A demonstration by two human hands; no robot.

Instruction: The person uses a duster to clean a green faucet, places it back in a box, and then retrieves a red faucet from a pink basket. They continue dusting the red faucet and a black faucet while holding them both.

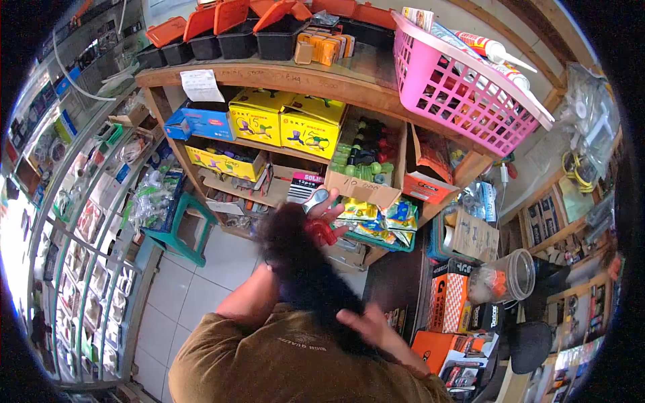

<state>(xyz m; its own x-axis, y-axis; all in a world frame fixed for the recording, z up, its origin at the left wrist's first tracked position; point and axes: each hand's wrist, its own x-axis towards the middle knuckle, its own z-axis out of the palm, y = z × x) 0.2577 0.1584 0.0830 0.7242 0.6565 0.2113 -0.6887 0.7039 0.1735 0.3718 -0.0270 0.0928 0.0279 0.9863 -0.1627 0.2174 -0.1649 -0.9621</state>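
Note:
My left hand (329, 213) is raised at the front of the shelf, its fingers curled around a small shiny red thing (320, 233) whose kind I cannot make out. A rounded silver piece (316, 197) shows beside the fingertips. A long, dark, fuzzy thing (309, 275), blurred by motion, slants across my chest and hides my left wrist. My right hand (366, 324) grips its lower end, the thumb lying on top and the other fingers mostly hidden. Just beyond my left hand are a cardboard box (366, 191) of green, black and red handles and colourful packets (390, 225).
A wooden shelf (262, 75) carries yellow boxes (312, 127), black bins with orange lids (272, 43) and a pink basket (463, 101). A green stool (178, 232) stands left, by a glass display rack (87, 269). Orange boxes (449, 295) and a clear jar (504, 277) are right.

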